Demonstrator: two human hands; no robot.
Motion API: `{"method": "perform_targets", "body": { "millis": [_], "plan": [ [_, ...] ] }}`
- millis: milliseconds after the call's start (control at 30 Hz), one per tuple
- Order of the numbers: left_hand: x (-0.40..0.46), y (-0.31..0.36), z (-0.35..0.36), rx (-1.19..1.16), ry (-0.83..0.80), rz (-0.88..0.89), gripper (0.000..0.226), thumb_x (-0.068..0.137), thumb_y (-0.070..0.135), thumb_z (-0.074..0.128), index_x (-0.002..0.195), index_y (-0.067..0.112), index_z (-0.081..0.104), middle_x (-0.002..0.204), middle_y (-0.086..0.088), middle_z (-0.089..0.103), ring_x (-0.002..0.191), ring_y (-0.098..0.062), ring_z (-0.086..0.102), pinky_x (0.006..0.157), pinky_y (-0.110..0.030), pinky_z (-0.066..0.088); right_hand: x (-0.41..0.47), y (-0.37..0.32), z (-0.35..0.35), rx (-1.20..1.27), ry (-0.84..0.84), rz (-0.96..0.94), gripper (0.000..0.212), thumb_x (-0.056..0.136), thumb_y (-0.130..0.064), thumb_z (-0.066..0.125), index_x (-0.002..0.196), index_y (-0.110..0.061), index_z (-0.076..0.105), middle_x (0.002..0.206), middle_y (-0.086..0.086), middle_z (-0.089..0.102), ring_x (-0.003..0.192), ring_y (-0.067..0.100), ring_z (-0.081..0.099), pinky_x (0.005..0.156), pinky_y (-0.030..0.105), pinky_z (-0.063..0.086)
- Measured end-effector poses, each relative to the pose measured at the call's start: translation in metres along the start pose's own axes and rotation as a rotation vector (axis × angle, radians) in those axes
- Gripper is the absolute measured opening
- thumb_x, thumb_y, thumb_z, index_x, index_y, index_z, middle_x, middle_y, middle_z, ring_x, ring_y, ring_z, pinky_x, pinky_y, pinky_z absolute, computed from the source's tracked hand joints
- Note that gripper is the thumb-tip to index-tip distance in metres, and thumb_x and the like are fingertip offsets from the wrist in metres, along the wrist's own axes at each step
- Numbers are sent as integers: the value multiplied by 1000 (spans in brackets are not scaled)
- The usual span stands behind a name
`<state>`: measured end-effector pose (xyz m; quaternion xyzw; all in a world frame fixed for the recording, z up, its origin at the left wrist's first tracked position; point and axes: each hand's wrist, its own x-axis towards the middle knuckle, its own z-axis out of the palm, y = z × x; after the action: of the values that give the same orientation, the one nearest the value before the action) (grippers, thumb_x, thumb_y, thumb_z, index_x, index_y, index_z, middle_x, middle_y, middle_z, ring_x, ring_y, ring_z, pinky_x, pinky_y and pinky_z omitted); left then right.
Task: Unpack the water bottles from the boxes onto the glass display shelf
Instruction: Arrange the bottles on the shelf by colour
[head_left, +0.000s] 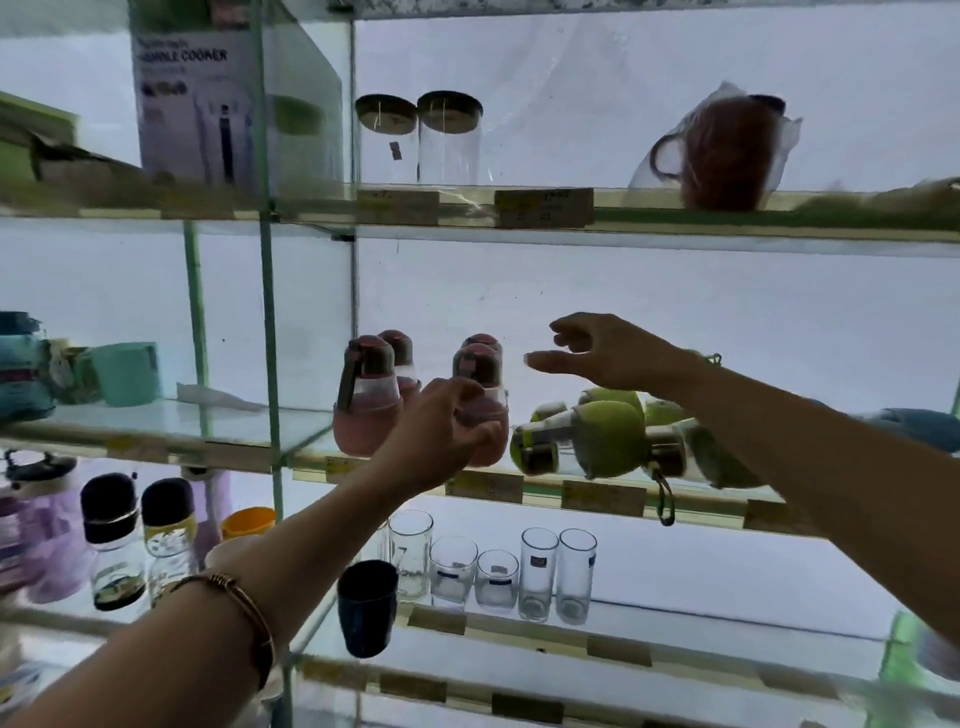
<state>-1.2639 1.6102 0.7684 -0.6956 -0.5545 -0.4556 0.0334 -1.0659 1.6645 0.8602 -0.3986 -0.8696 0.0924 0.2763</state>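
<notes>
Left hand (447, 426) gripping a pink bottle (480, 405) upright at the glass shelf's (249, 423) front edge, right hand (602, 353) hovering spread above toppled green bottles (608, 439).

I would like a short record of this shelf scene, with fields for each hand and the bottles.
left hand: grips front pink bottle
right hand: open, above the green bottles, holds nothing
pink bottles: four, upright, on middle glass shelf
green bottles: lying on their sides, same shelf
shelf below: clear drinking glasses
</notes>
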Motion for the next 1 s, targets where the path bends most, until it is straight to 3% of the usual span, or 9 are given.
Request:
{"method": "perform_targets", "body": {
  "millis": [167, 300, 433, 600, 800, 933, 1000],
  "plan": [
    [-11, 56, 31, 41, -29, -23, 45, 86, 26, 66, 126, 11, 52, 128, -9, 52, 110, -20, 54, 92, -31, 48, -31, 35, -37, -31, -42, -31, 76, 81, -61, 56, 139, -14, 43, 136, 2, 52, 119, 15, 50, 97, 28, 39],
    [-16, 95, 62, 75, -22, -61, 42, 87, 26, 65, 125, 10, 53, 125, -8, 50, 104, -15, 54, 83, -14, 46, -44, 60, -55, -43, -58, -99, 71, 85, -59, 53, 138, -14, 44, 135, 3, 53, 117, 16, 51, 97, 28, 40],
    [-10, 122, 71, 138, -30, -107, 45, 88, 29, 63, 128, 12, 51, 130, -10, 49, 112, -21, 54, 91, -31, 48, -56, 70, -66, -35, -105, -145, 69, 87, -58, 52, 139, -13, 44, 136, 4, 52, 121, 18, 51, 97, 27, 38],
    [2, 137, 76, 184, 10, -173, 44, 88, 31, 64, 126, 13, 53, 129, -11, 51, 114, -24, 52, 91, -34, 45, -61, 84, -89, -61, -134, -175, 69, 88, -57, 52, 138, -11, 45, 137, 6, 52, 122, 19, 50, 98, 29, 38],
    [11, 117, 82, 258, -82, -182, 52, 85, 32, 67, 131, 13, 49, 132, -11, 47, 112, -19, 49, 85, -24, 39, -37, 100, -84, -38, -154, -181, 68, 88, -56, 52, 139, -11, 45, 138, 6, 51, 124, 19, 49, 100, 29, 37],
    [36, 105, 89, 217, -123, -188, 52, 87, 33, 64, 131, 13, 48, 132, -13, 48, 117, -24, 50, 91, -35, 47, -23, 116, -71, -83, -186, -169, 65, 89, -56, 51, 138, -13, 46, 138, 5, 52, 124, 18, 49, 95, 25, 36],
    [52, 102, 93, 214, -133, -167, 49, 88, 36, 61, 131, 17, 49, 134, -10, 48, 119, -24, 50, 92, -34, 46, -17, 125, -74, -99, -188, -157, 63, 89, -54, 52, 137, -13, 47, 137, 5, 52, 122, 18, 50, 92, 24, 36]
  ]
}}
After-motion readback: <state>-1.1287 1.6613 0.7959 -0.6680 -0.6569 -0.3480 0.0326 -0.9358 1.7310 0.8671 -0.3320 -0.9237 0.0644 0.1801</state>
